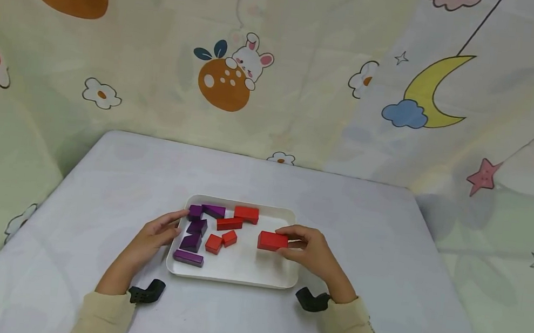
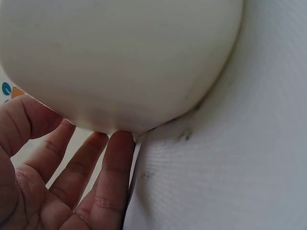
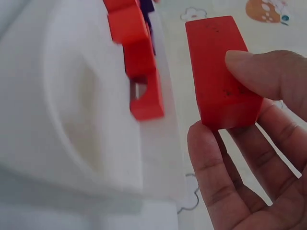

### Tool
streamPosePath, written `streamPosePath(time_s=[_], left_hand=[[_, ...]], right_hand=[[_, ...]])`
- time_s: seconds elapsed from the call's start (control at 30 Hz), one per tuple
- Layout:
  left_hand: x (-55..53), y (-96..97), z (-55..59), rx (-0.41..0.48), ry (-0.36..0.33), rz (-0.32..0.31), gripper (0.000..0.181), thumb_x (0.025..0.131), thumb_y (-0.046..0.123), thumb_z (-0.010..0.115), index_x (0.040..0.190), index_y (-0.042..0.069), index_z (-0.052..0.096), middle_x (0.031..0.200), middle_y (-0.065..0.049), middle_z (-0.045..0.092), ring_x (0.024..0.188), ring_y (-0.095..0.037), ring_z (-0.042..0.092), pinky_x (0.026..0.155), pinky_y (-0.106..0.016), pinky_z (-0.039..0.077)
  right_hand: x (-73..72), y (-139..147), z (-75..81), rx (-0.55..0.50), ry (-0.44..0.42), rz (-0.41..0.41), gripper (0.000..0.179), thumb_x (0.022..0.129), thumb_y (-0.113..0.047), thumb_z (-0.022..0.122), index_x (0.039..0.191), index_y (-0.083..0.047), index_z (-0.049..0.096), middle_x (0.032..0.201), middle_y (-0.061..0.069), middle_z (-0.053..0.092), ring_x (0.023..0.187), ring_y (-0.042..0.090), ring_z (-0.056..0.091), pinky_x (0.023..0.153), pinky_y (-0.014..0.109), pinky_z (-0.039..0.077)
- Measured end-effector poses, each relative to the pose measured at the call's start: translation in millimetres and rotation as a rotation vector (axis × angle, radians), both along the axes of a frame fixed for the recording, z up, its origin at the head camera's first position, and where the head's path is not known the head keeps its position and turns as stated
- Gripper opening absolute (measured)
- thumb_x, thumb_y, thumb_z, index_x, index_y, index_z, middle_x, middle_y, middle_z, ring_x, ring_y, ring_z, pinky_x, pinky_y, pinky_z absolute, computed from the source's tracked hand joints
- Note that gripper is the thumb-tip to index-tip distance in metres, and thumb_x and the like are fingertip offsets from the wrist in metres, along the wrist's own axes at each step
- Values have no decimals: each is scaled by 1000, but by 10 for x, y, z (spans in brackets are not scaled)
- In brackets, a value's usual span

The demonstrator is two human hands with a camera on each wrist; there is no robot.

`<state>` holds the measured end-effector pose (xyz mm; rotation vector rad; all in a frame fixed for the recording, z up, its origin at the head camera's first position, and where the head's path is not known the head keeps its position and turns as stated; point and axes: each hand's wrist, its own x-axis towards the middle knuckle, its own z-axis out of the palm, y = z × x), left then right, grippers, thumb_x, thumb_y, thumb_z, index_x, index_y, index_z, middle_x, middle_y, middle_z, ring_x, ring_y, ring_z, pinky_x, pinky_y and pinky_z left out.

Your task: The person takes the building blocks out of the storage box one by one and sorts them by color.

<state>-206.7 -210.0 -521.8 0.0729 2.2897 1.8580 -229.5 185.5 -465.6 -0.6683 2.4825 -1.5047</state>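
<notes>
Sleeves [image 1: 106, 318], tray [image 1: 246, 275], purple blocks [image 1: 190, 242], red blocks [image 1: 246, 215] inside

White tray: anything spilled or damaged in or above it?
Nothing looks spilled; the purple blocks and other red blocks lie inside the white tray. The rectangular red block in the right hand shows small dark marks, perhaps scuffs, on its otherwise plain face.

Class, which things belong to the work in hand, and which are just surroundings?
In the work:
- red rectangular block, in the right hand
- white rectangular tray
- other red blocks
- purple blocks

Surroundings:
- white table
- cartoon-printed backdrop
- black wrist pieces
</notes>
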Motion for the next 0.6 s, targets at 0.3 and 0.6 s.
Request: streamPosePath(time_s=[0.3, 0.6], left_hand=[[28, -21, 39, -35, -2, 11, 55, 113, 16, 57, 164, 2, 43, 171, -24, 35, 156, -47, 37, 118, -59, 42], [16, 3, 30, -16, 10, -3, 55, 113, 16, 57, 164, 0, 43, 172, -24, 34, 157, -47, 35, 115, -40, 48]], right_hand=[[-305, 395, 40, -50, -71, -51, 39, 93, 7, 79, 131, 11, 69, 131, 29, 68, 116, 39, 69, 94, 29, 62], [-534, 779, -24, 52, -104, -168, 40, 97, -4, 80, 135, 4, 71, 136, 22, 70, 127, 40, 65, 93, 27, 59]])
